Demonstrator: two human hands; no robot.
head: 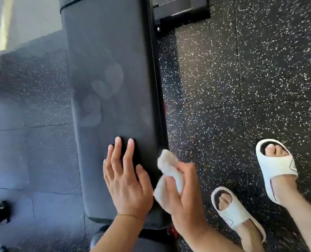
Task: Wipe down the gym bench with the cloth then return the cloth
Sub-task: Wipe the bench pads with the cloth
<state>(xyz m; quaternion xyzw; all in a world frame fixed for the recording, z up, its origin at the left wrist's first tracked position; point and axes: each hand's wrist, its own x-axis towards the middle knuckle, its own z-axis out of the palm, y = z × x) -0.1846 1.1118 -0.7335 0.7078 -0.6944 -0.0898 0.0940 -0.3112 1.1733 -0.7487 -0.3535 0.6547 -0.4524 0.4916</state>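
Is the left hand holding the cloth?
No, the left hand lies flat on the bench; the right hand grips the cloth.

No readable text, brand or number is showing anywhere. The white slides (pixel 276 166) are carrying only a dark line mark, not legible lettering.

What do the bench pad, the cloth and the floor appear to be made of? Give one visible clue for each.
Bench pad: probably vinyl or faux leather; smooth, matte black, showing pale smudges.
Cloth: likely terry or microfibre; white, fluffy, bunched in the right hand.
Floor: seemingly rubber tiles; black with white flecks and visible seams.
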